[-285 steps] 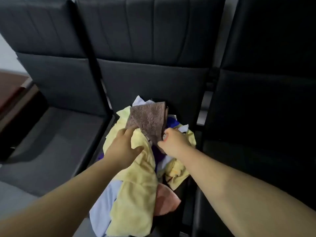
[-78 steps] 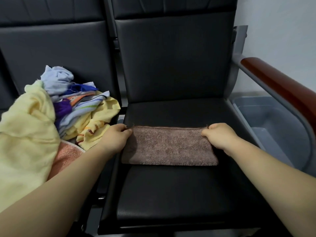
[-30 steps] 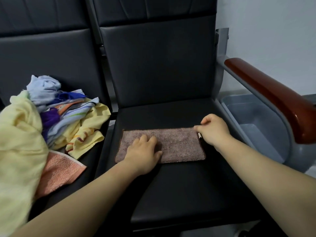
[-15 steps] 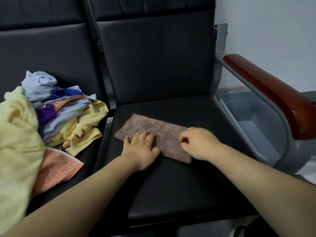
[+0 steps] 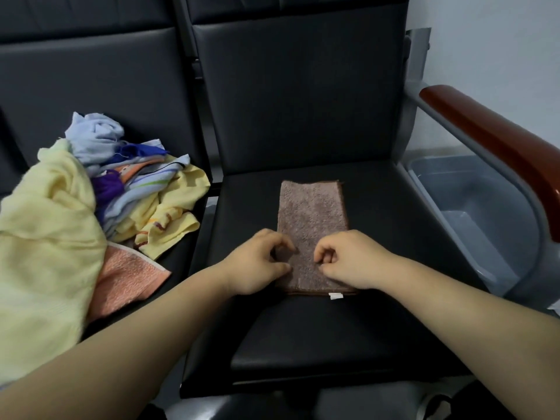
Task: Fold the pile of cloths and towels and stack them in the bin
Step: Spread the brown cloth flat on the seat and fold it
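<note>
A brown towel [image 5: 312, 213], folded into a narrow strip, lies flat on the black seat [image 5: 303, 328] with its long side pointing away from me and a white tag at its near edge. My left hand [image 5: 257, 263] pinches its near left edge with curled fingers and thumb. My right hand [image 5: 348, 259] pinches the near right part the same way. The pile of cloths [image 5: 91, 201], yellow, light blue, purple, striped and orange, sits on the seat to the left. The grey bin [image 5: 485, 207] stands on the floor to the right, beyond the armrest.
A wooden-topped armrest [image 5: 497, 147] on a grey metal frame runs between the seat and the bin. Black backrests [image 5: 303, 101] rise behind both seats. A white wall is at the far right.
The brown towel has been turned from lying crosswise to pointing away from me. Both hands have moved to its near end and curled onto it.
</note>
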